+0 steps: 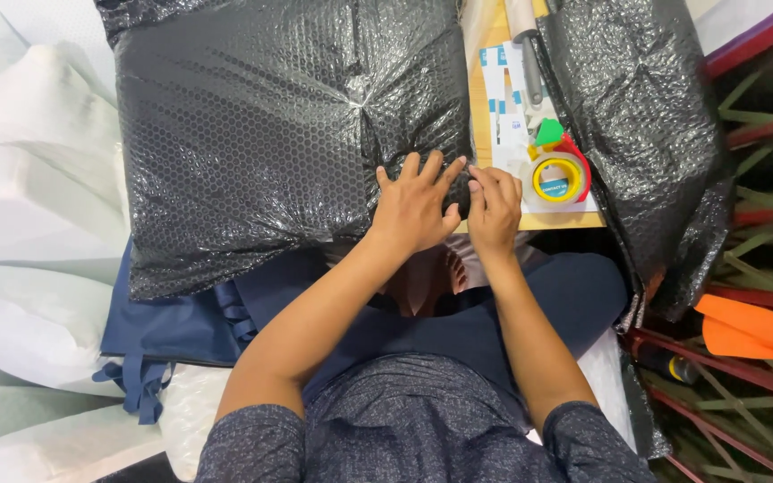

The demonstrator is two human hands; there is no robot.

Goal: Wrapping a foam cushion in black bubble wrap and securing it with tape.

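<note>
Your left hand (415,207) lies flat, fingers spread wide, pressing the lower right corner of the black bubble-wrapped parcel (270,134). Your right hand (494,210) sits just beside it, fingers curled and narrow, pinching the parcel's edge. The parcel is glossy, dimpled and pillow-like, with creases gathering toward a pucker near its right side. It rests on the wooden worktop (485,98), overhanging toward your lap, its long axis running left to right. A roll of tape (556,177) in a red dispenser lies just right of your right hand.
</note>
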